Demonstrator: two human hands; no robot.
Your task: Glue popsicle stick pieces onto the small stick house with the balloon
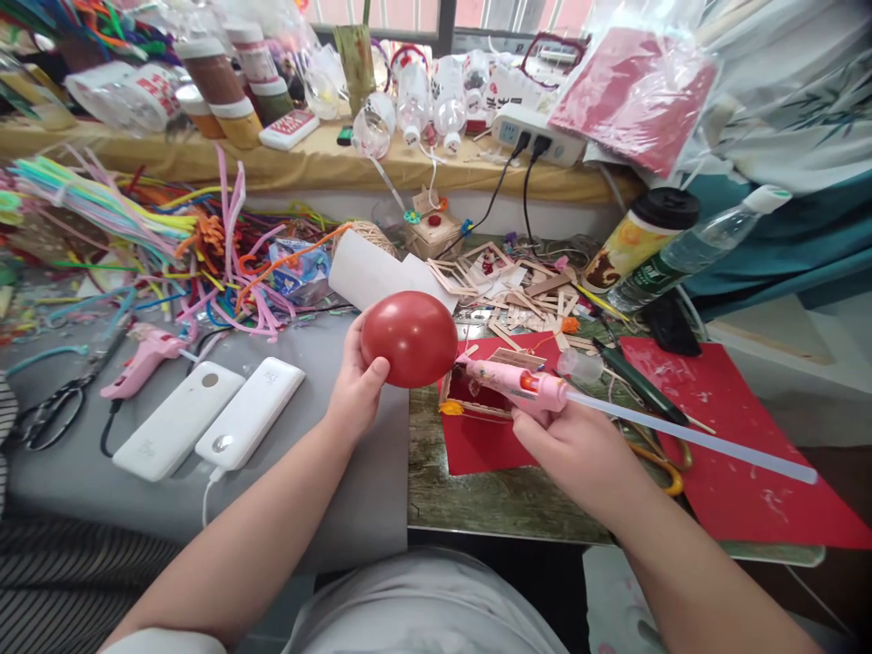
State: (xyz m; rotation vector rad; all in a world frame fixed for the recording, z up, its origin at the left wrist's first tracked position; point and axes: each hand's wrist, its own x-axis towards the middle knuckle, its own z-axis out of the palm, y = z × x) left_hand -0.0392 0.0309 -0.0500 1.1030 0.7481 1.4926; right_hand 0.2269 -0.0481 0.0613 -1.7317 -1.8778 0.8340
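Observation:
My left hand (pixel 359 380) grips a round red balloon (pixel 410 338) from its left side, with the thumb at the front. In my right hand (pixel 572 445) is a pink glue gun (pixel 521 381), its nozzle pointing left at the balloon's right side. Whether the nozzle touches the balloon I cannot tell. A long translucent glue stick (pixel 695 438) sticks out from the back of the gun. Below the nozzle stands a small box of wooden sticks (pixel 477 409), partly hidden by the gun, on a red sheet (pixel 470 450).
Left on the grey mat lie two white power banks (pixel 249 416), another pink glue gun (pixel 146 361) and black scissors (pixel 61 409). Pipe cleaners (pixel 136 213) crowd the back left. Loose wooden sticks (pixel 538 295) lie behind my hands. A cup (pixel 640 241) and water bottle (pixel 695 250) stand at back right.

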